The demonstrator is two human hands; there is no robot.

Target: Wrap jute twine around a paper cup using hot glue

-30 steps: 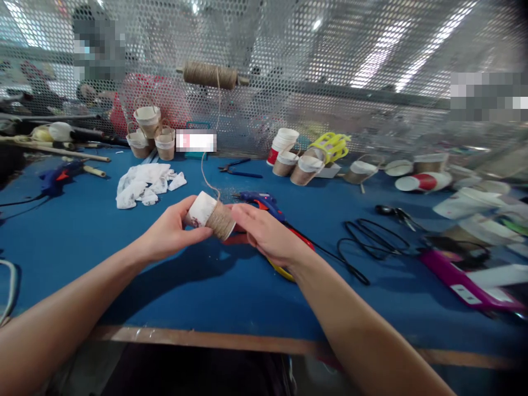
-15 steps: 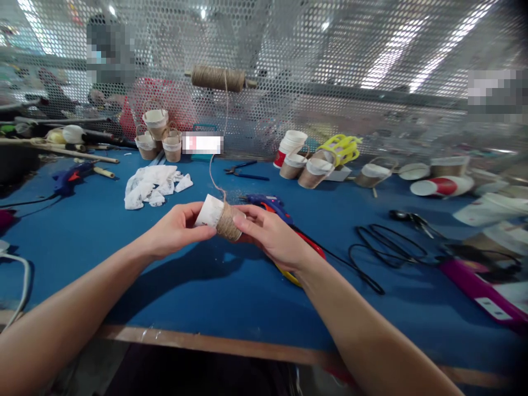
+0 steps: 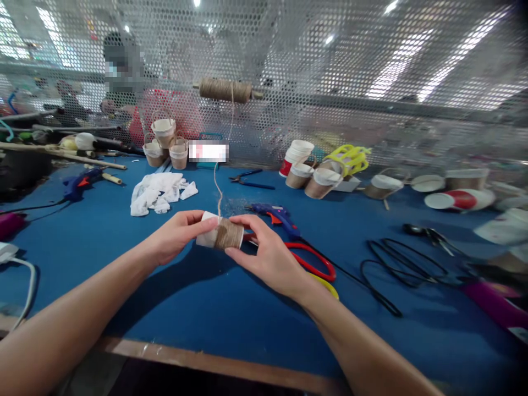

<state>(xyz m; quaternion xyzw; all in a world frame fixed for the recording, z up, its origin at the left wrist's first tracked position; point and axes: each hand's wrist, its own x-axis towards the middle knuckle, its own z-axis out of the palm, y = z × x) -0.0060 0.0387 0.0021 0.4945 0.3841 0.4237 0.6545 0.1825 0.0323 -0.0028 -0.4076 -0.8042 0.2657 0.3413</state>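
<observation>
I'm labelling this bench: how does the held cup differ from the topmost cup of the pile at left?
The held cup is tipped sideways; the topmost cup stands upright. Twine runs up from the held cup; the topmost cup has a looped handle. Both are white and brown.

Scissors (image 3: pixel 310 248) partly hidden by right hand (image 3: pixel 266 256); purple object (image 3: pixel 495 309) cut by edge.

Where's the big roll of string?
In the head view, the roll of string is near the top, a little left of the middle, by the mesh, with its strand running down toward the hand-held cup.
</observation>
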